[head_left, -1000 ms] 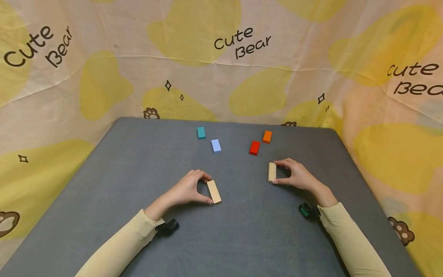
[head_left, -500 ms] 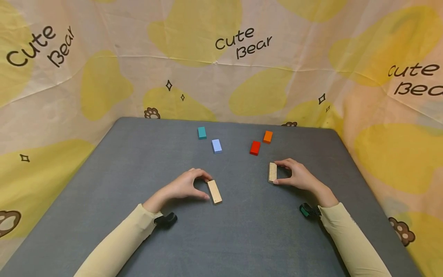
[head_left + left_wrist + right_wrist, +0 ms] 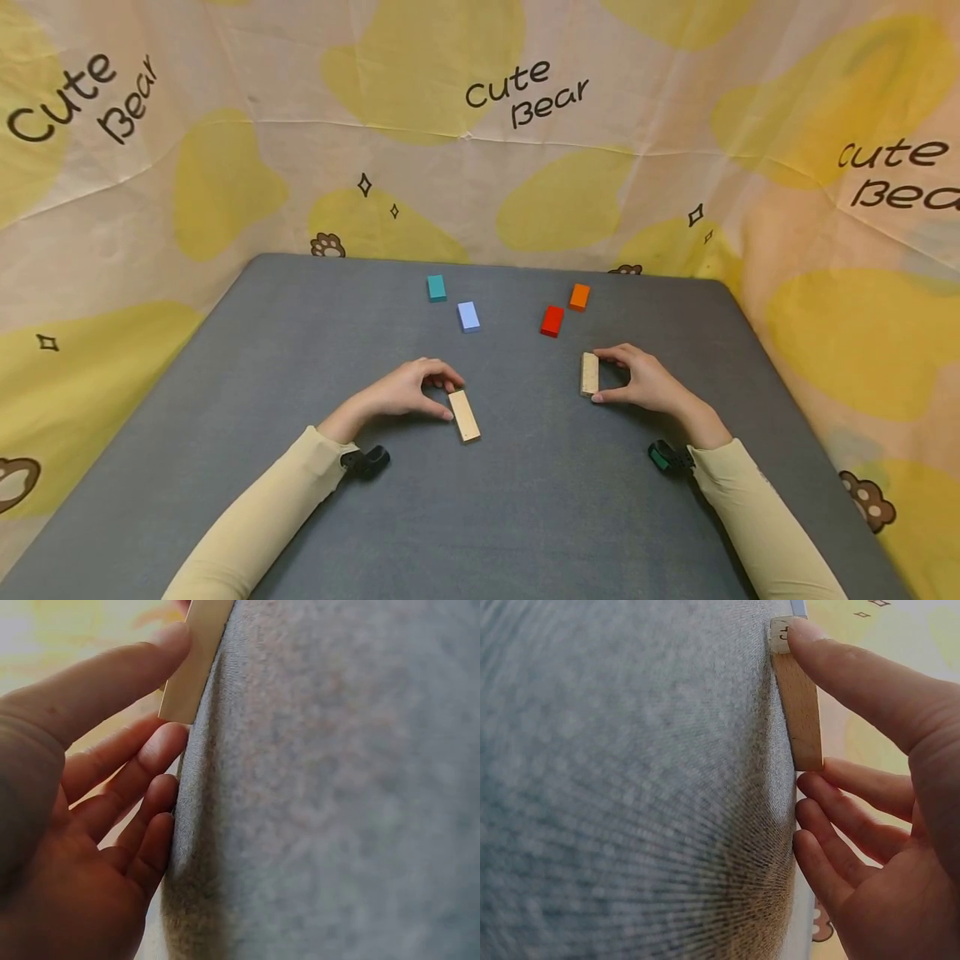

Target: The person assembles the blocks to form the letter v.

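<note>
In the head view, my left hand [image 3: 405, 389] is beside a plain wooden block [image 3: 465, 416] lying on the grey table [image 3: 525, 517]. Its index finger is at the block's far end, and the thumb tip is at the long left side. The left wrist view has the thumb [image 3: 112, 682] over the block's face, with the other fingers loosely bent below. A second wooden block [image 3: 590, 374] is pinched end to end by my right hand [image 3: 648, 379]. Seen from the right wrist, the thumb covers part of a dark marking on that block's pale end [image 3: 780, 635].
Beyond the hands lie a teal block [image 3: 437, 288] and a light blue block [image 3: 468, 317] on the left. A red block [image 3: 552, 321] and an orange block [image 3: 579, 297] lie on the right. A patterned cloth [image 3: 480, 192] hangs behind the table.
The left thumb has left the near end of its wooden block, and now sits farther up the long side. That hand moved slightly forward. Both wooden blocks and the right hand stay put.
</note>
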### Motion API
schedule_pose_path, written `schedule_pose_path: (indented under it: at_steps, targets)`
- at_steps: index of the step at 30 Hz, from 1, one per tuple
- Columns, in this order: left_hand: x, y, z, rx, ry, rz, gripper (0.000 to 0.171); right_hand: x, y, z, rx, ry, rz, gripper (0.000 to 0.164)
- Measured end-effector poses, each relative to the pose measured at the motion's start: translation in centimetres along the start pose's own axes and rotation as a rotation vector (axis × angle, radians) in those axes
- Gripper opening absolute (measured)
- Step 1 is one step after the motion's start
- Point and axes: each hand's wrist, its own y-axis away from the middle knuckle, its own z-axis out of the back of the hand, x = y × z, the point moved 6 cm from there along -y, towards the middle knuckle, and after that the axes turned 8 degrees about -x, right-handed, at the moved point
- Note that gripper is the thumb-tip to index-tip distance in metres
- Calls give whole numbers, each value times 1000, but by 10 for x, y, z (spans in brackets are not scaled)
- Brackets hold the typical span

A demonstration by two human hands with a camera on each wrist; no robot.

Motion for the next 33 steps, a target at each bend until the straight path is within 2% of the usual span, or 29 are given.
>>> schedule_pose_path:
  at_steps: [11,18,30,33]
  targets:
    - [2,-5,-1,21,51,-32,41,-1,0,0,-6,0,0,79]
    - [3,-6,-1,10,-5,-56,35,0,-1,0,-16,4,8,78]
    - [1,-5,-3,31,44,-32,42,-2,-1,0,-14,24,2,79]
    - [0,-5,-4,34,28,-33,42,-1,-1,0,-16,24,4,79]
